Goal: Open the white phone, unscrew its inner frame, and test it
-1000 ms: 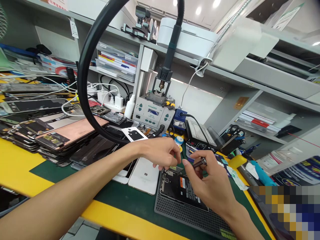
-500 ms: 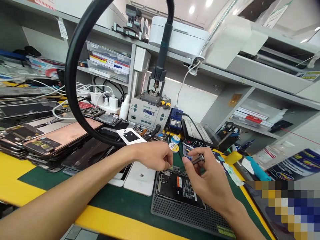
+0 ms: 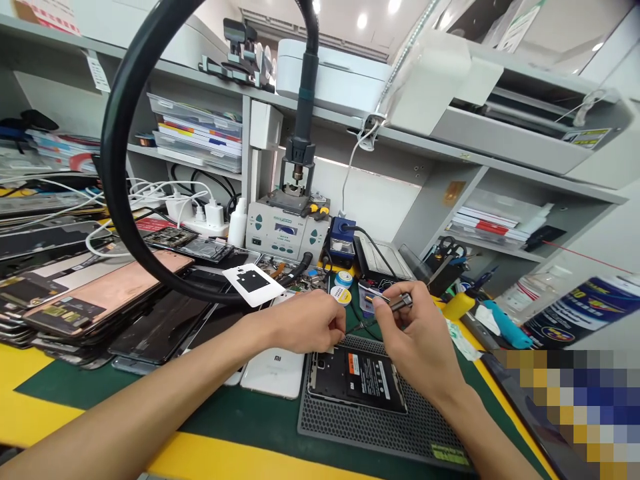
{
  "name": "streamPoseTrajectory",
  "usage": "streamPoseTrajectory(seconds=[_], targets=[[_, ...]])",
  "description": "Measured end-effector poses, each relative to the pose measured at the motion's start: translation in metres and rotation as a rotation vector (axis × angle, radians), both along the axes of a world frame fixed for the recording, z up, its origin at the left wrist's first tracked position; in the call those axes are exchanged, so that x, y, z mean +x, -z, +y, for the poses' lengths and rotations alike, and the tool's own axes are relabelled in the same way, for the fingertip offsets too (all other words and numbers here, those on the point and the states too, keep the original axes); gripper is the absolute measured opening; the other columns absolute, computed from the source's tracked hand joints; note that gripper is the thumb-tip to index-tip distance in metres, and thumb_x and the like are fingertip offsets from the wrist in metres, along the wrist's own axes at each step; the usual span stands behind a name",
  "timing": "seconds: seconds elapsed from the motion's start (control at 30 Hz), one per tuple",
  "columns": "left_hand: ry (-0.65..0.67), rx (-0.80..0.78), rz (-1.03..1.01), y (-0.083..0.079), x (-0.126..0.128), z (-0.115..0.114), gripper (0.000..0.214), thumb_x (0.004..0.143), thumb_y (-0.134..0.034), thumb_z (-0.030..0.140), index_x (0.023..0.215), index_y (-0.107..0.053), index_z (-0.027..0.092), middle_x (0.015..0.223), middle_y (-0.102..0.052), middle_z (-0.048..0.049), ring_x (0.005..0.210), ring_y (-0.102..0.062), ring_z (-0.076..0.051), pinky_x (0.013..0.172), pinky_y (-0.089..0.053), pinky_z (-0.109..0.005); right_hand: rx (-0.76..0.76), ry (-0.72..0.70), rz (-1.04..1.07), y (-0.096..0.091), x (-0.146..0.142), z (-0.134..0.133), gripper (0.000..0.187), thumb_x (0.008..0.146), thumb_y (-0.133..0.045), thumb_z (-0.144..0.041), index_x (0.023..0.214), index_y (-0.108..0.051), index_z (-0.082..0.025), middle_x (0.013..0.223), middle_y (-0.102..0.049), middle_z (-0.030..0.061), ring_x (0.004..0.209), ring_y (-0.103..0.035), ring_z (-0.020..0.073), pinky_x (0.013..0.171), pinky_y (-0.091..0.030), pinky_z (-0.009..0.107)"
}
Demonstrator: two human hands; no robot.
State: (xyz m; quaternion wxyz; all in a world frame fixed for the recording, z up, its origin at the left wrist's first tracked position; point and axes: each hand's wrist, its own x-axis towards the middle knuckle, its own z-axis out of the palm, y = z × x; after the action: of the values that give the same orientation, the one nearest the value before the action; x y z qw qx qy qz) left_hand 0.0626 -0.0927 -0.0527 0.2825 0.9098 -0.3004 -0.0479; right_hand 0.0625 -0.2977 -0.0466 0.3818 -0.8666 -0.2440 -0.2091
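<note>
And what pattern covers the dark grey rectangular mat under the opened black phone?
Dark grey mat: honeycomb, shown best in the head view.

I can pass along green mat front; slim tool juts between right hand and left hand; black hose, phone stack block left.

One left hand, one right hand, one dark-handled tool, one battery-exposed phone, one white Mi-marked phone back, one honeycomb mat, one hot-air station, one white squeeze bottle
</note>
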Motion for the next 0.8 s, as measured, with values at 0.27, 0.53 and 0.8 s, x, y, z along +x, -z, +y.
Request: streamPoseTrajectory(seconds=[0.27,0.53,0.8], targets=[[-0.038,0.037,-0.057,0.008,0.001,-0.005,0.014,0.083,-0.055,0.022,0.075,-0.066,0.021,0.071,-0.069,-0.0013,0.063,-0.057,-0.017,0.057,-0.035,-0.027,-0.002,0.002,0.038,0.000,0.002,0.000,0.010,0.096,-0.053,-0.030,0.096,-0.046,-0.024,0.051,-0.041,-0.0107,0.039,-0.040,0.0126,0.041,-0.027,0.024],[-0.090,0.075,-0.068,0.014,0.005,-0.006,0.014,0.086,-0.054,0.025,0.088,-0.067,0.022,0.080,-0.072,-0.0012,0.070,-0.062,-0.019,0.060,-0.038,-0.027,-0.011,0.015,0.023,0.006,0.008,-0.001,0.007,0.096,-0.052,-0.028,0.097,-0.046,-0.024,0.055,-0.047,-0.0090,0.044,-0.047,0.0135,0.044,-0.029,0.025],[-0.104,0.114,-0.137,0.018,0.008,-0.012,0.015,0.090,-0.052,0.027,0.087,-0.067,0.022,0.089,-0.072,-0.0027,0.080,-0.065,-0.021,0.068,-0.042,-0.030,-0.021,0.013,0.022,0.005,0.010,-0.002,0.005,0.098,-0.049,-0.025,0.097,-0.044,-0.024,0.053,-0.045,-0.0104,0.044,-0.045,0.0128,0.047,-0.027,0.025]])
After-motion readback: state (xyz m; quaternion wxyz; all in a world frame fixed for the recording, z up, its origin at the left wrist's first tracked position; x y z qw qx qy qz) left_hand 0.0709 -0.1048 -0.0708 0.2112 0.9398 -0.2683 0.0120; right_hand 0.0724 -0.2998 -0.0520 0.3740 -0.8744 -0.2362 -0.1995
